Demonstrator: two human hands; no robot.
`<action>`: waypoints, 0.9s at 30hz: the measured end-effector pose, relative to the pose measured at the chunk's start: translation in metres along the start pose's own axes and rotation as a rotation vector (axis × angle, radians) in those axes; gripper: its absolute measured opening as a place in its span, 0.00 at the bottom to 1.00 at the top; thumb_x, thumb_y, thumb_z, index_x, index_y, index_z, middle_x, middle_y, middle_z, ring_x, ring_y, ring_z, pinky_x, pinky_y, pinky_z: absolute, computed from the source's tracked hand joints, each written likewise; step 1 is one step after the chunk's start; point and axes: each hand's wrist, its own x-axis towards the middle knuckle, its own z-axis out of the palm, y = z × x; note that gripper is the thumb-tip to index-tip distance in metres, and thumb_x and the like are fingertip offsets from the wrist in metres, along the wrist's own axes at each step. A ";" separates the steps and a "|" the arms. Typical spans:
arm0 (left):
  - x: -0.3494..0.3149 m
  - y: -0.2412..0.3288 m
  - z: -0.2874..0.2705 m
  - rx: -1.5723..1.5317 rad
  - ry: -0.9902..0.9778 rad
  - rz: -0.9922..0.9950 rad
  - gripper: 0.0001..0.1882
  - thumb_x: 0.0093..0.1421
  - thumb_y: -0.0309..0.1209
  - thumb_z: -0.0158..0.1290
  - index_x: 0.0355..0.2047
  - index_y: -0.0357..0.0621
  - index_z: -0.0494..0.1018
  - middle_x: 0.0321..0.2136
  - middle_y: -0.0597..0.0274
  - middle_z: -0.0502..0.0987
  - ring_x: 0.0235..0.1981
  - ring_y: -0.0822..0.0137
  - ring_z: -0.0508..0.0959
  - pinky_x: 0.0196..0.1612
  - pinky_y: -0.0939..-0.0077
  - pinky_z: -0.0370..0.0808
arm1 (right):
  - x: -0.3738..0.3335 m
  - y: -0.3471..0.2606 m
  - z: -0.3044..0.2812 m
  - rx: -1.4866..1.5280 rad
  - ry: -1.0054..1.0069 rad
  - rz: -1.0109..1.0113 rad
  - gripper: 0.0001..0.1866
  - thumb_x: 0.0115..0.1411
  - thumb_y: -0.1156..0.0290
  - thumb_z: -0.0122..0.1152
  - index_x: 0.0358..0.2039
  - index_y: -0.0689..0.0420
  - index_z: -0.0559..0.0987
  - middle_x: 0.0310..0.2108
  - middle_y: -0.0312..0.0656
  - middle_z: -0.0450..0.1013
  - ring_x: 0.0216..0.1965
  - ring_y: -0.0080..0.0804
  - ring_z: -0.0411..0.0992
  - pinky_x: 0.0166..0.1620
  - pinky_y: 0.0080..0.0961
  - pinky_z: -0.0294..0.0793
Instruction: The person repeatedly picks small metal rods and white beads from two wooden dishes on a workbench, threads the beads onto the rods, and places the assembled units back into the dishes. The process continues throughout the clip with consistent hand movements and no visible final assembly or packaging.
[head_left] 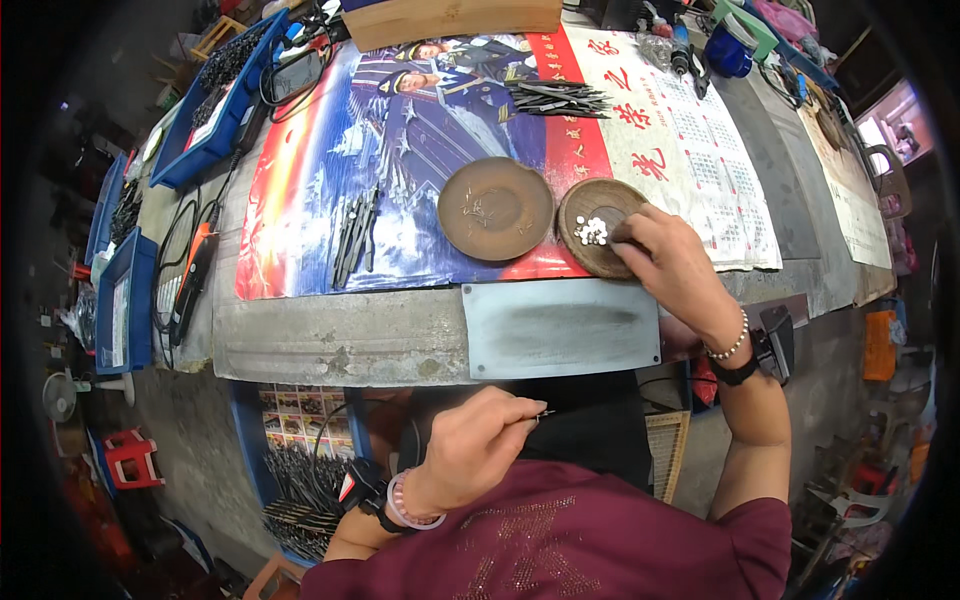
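White pieces (592, 232), small and loosely heaped, lie in a round brown dish (600, 195), which sits at 2 o'clock from the middle of the head view. The right hand (672, 255) comes in from the dish's 4 o'clock side, thumb and fingertips drawn together just beside the pieces; I cannot tell whether a piece is caught between them. The left hand (480, 440) is at 6 o'clock, in front of the person's body and below the table edge, pinching a thin metallic piece (542, 413) between thumb and finger.

At the dish's 9 o'clock, just beside it, stands a wider brown plate (500, 240) with fine slivers (476, 208) on its face. Dark slender rods lie in 2 groups: a left bundle (355, 238) at the plate's 9 o'clock and an upper bundle (558, 98) at its 1 o'clock. Both groups, the dish and the plate rest on a colourful printed sheet (310, 160). At the plate's 5 o'clock, a grey metal panel (563, 325) with a dark smudge lies along the table's near edge. A wooden box (455, 20) stands at 12 o'clock, and a blue bin (175, 165) at 10 o'clock.
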 end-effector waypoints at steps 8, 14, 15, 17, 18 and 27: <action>-0.005 -0.002 -0.008 0.007 0.010 -0.018 0.13 0.51 0.14 0.57 0.38 0.32 0.76 0.27 0.51 0.77 0.24 0.60 0.78 0.27 0.74 0.74 | 0.018 0.005 0.007 -0.124 -0.047 -0.123 0.07 0.51 0.74 0.60 0.25 0.63 0.72 0.26 0.50 0.69 0.30 0.53 0.69 0.34 0.43 0.68; -0.008 -0.001 -0.007 -0.297 0.048 -0.240 0.13 0.56 0.14 0.54 0.43 0.31 0.75 0.30 0.55 0.77 0.27 0.70 0.75 0.32 0.79 0.71 | 0.012 -0.017 -0.007 0.053 0.009 0.004 0.06 0.50 0.77 0.61 0.27 0.64 0.72 0.25 0.48 0.73 0.28 0.46 0.74 0.33 0.35 0.72; -0.008 -0.001 -0.006 -0.367 0.059 -0.284 0.13 0.57 0.14 0.53 0.44 0.31 0.75 0.32 0.56 0.76 0.28 0.72 0.74 0.32 0.81 0.71 | 0.000 -0.027 -0.012 0.172 0.023 0.051 0.06 0.50 0.77 0.60 0.28 0.63 0.73 0.26 0.47 0.74 0.29 0.45 0.75 0.33 0.34 0.73; -0.008 -0.001 -0.002 -0.550 0.089 -0.364 0.13 0.61 0.15 0.51 0.46 0.31 0.74 0.35 0.59 0.76 0.28 0.76 0.72 0.33 0.83 0.69 | -0.022 -0.049 -0.018 0.353 0.023 0.050 0.06 0.49 0.80 0.60 0.28 0.62 0.73 0.28 0.45 0.76 0.30 0.40 0.76 0.35 0.30 0.74; -0.008 -0.002 0.000 -0.596 0.085 -0.389 0.13 0.62 0.16 0.49 0.47 0.31 0.73 0.36 0.59 0.75 0.29 0.76 0.71 0.32 0.84 0.69 | -0.031 -0.059 -0.018 0.417 0.013 0.002 0.06 0.49 0.81 0.61 0.28 0.62 0.73 0.29 0.44 0.76 0.31 0.37 0.77 0.36 0.27 0.74; -0.008 0.000 0.019 -0.845 0.127 -0.439 0.16 0.67 0.23 0.47 0.54 0.35 0.69 0.40 0.66 0.71 0.32 0.81 0.70 0.36 0.88 0.69 | -0.066 -0.099 0.031 0.927 0.057 0.055 0.06 0.51 0.83 0.66 0.28 0.66 0.76 0.30 0.45 0.75 0.35 0.32 0.74 0.39 0.25 0.74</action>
